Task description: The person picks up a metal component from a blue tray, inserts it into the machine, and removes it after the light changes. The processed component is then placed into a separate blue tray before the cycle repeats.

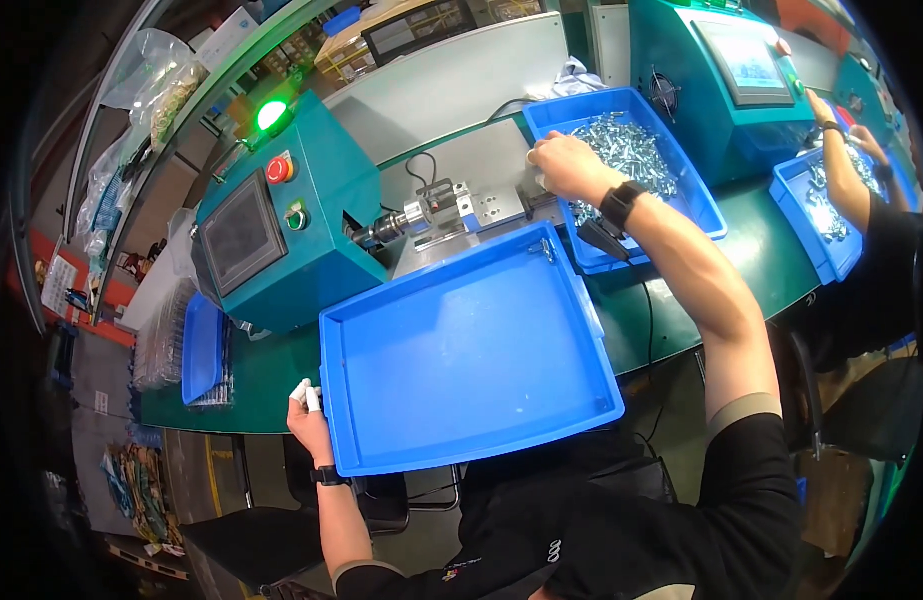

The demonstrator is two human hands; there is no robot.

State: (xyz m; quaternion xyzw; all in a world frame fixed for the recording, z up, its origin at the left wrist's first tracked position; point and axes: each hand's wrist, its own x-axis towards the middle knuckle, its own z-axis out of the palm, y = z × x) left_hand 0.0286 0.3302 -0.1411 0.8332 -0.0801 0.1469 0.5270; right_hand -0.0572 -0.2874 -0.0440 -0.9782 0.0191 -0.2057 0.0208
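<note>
My left hand [310,425], with white covers on its fingertips, is closed at the left wall of a large shallow blue tray [472,455]. Part of its grip is hidden by the wall. A few small metal parts [548,250] lie in the tray's far right corner. My right hand [572,165] hangs between a metal fixture [497,205] and a blue bin [717,225] heaped with shiny metal parts [632,155]. Its fingers are bent together, and anything in them is hidden. Left of the fixture, a chuck [387,230] sticks out of a teal machine [327,190].
The machine carries a dark screen [244,235], a red button [280,168] and a glowing green lamp [272,115]. A smaller blue tray [204,345] stands at the left. At the right, another person's arms [844,165] reach over a second bin [827,265], near another teal machine [682,40].
</note>
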